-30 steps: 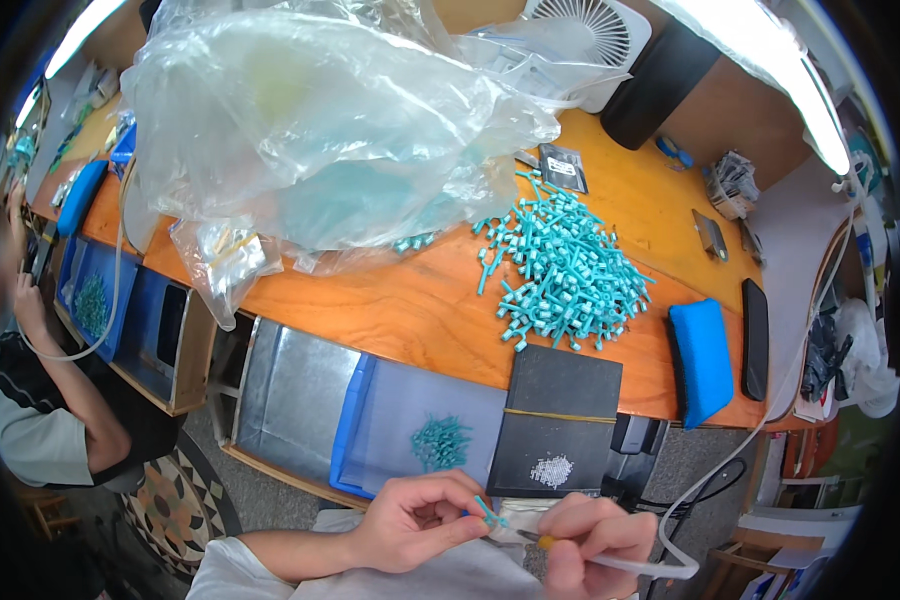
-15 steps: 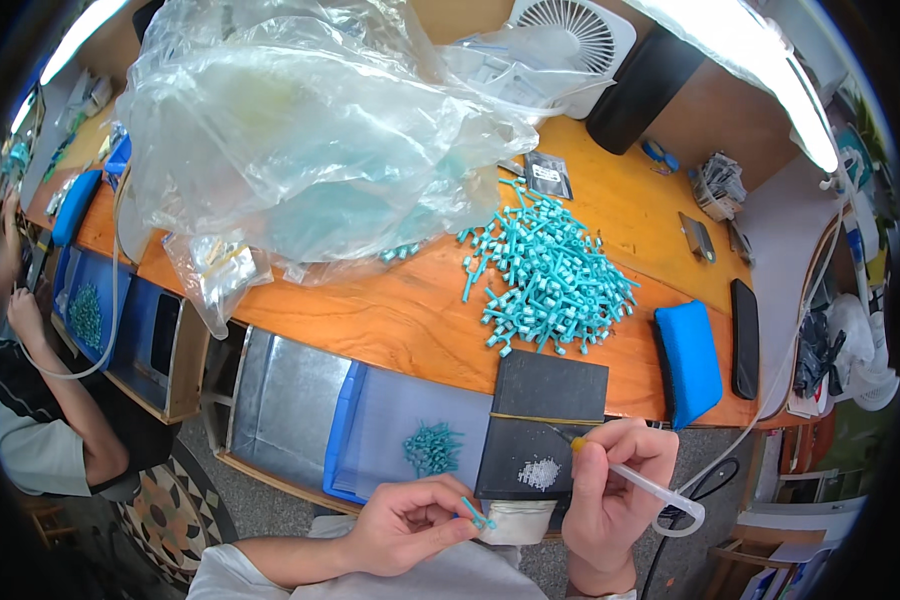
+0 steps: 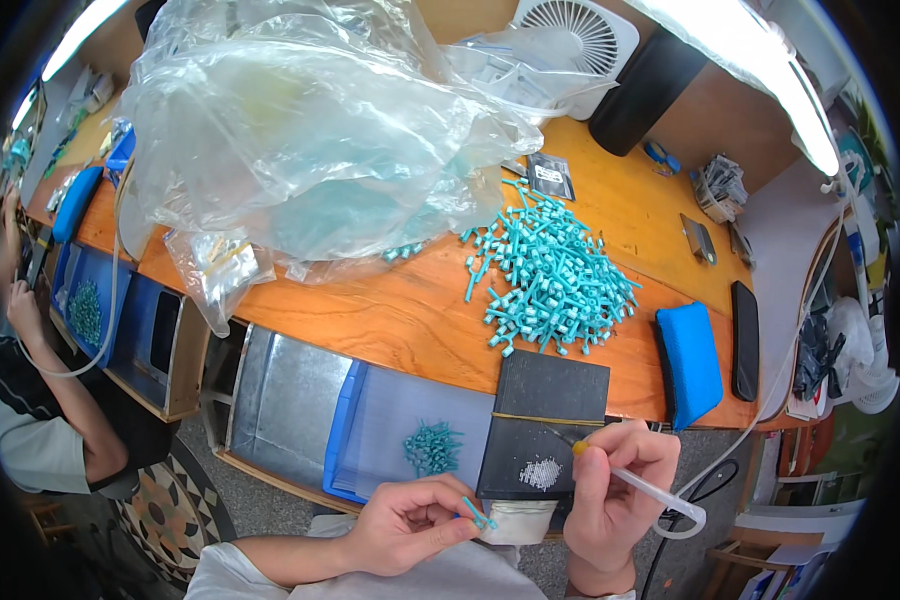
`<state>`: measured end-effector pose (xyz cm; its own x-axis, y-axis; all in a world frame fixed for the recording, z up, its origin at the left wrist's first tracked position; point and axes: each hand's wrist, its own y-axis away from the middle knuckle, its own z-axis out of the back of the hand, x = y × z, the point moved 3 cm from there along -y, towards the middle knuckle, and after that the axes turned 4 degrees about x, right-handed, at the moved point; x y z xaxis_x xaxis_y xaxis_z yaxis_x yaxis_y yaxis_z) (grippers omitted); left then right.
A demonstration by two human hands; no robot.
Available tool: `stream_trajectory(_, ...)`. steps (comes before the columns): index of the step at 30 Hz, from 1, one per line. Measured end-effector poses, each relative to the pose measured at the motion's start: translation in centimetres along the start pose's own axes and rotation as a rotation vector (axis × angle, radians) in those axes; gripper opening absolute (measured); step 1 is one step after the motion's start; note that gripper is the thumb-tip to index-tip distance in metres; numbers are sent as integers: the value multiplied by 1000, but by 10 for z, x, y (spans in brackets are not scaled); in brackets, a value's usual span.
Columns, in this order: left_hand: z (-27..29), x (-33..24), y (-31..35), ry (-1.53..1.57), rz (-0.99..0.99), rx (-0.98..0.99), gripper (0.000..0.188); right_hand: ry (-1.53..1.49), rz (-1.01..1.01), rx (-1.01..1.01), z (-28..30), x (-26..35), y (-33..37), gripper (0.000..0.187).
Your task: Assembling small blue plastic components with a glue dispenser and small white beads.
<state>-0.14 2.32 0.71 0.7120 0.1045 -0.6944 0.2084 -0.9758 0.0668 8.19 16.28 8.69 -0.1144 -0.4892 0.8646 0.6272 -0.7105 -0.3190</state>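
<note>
A small teal plastic piece (image 3: 478,513) is pinched between the thumb and fingers of my left hand (image 3: 405,528), in front of the drawer. My right hand (image 3: 610,500) grips a translucent tube (image 3: 658,490) with a yellow hub and a thin needle tip. That tip hovers over or touches a black board (image 3: 553,385) with a rubber band around it; I cannot tell which. Tiny white grains (image 3: 541,473) lie heaped on the board beside the needle. To the left, similar teal pieces (image 3: 432,447) are gathered in a blue tray (image 3: 375,410).
A large pile of teal pieces (image 3: 560,280) covers the middle of the wooden table (image 3: 370,310). Behind it bulges a clear plastic bag (image 3: 300,130). A blue cushion (image 3: 688,362) and a black phone-shaped object (image 3: 745,340) lie right. Another person's arm (image 3: 70,410) shows at far left.
The whole view has shifted very slightly. Both hands keep their grips, and nothing on the table has visibly moved.
</note>
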Motion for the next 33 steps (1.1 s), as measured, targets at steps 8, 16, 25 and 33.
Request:
stream_trajectory(8,-2,0,-1,25,3,0,12,-456,130,72,10,12,26,22)
stream_trajectory(16,2,0,0,-20,3,2,12,-408,187,370,-1,13,33,25)
stream_trajectory(25,0,0,0,-37,12,-18,10,-397,152,349,-3,11,35,26)
stream_trajectory(33,1,0,0,-33,24,-18,10,-378,190,368,-4,13,31,24)
